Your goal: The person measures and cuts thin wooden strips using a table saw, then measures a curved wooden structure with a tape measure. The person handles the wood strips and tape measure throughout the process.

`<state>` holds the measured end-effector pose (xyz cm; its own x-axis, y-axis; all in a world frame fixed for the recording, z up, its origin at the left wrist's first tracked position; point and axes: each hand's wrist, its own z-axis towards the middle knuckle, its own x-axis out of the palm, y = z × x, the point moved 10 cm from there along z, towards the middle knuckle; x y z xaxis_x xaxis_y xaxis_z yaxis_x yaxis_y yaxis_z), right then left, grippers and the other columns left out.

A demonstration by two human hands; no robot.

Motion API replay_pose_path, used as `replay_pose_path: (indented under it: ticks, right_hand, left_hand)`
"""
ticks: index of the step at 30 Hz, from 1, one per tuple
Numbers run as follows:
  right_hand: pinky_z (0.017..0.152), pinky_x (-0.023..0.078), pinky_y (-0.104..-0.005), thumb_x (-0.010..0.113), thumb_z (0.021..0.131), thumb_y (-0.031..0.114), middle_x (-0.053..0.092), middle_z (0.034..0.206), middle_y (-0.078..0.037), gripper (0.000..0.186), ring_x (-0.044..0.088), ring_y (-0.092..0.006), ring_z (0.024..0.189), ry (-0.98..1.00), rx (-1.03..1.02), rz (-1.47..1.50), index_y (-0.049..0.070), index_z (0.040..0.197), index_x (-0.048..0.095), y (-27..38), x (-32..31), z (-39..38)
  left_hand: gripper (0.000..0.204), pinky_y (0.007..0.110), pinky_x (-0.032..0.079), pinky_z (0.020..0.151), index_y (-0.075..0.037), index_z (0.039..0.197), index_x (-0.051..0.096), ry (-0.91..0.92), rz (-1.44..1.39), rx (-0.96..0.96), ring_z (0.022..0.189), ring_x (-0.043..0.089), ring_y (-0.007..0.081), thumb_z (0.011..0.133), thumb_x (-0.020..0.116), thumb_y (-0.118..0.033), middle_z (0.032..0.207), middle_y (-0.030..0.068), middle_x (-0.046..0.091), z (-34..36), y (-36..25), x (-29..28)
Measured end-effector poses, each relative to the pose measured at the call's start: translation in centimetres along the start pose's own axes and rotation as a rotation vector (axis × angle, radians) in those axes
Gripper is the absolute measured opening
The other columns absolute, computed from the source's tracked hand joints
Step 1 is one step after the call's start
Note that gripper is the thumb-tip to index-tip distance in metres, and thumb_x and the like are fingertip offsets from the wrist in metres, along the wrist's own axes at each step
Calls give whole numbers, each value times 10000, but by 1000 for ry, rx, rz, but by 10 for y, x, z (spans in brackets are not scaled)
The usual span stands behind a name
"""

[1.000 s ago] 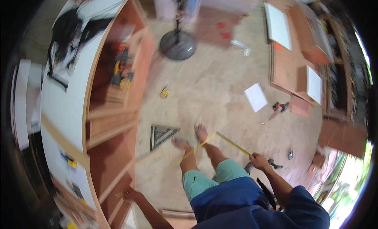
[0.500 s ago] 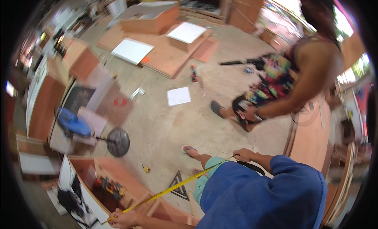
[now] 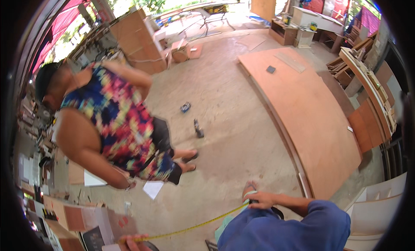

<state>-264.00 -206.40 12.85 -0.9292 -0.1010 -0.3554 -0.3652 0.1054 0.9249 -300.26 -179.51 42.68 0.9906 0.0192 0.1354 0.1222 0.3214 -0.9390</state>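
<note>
A yellow measuring tape runs in a low diagonal between my two hands. My right hand, on a blue-sleeved arm, is closed on the tape's dark case just above my knee. At the bottom edge, my left hand pinches the free end of the tape near a dark board. My sandalled foot shows just above the right hand. A co-worker in a colourful sleeveless top bends over at the left, one hand down near a white sheet on the floor.
A large brown plywood sheet lies on the concrete floor at the right. Two small dark tools lie mid-floor. Wooden cabinets stand at the back left, white panels at the lower right, and shelving along the right wall.
The view has swung round: the co-worker now fills the left side instead of the right. The tape stays stretched between my hands, and the plywood sheet has come into view.
</note>
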Motion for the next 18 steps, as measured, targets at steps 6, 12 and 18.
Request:
replay_pose_path:
  ticks: [6,12,18]
  right_hand:
    - [893,537,-425,734,938,367,691,1101,-170,631,692,-329,993,-307,58,51,88,1459,514,11,-185,-38]
    - [741,513,-388,723,944,294,674,917,-161,676,651,-291,792,-590,80,226,55,1510,440,-17,-363,-11]
    - [785,532,-409,747,924,338,691,961,-182,872,669,-283,835,-919,439,381,-3,1587,294,-168,-499,17]
  left_hand:
    - [148,345,616,763,45,1068,607,402,-6,-301,785,720,230,1059,547,-90,890,138,698,4,64,350]
    - [430,376,591,944,16,1389,509,957,53,-597,1040,729,265,1009,681,-86,1163,203,738,-54,138,576]
    - [924,399,554,999,-22,1626,283,1228,273,-729,1229,654,288,902,843,-140,1488,216,561,-55,285,707]
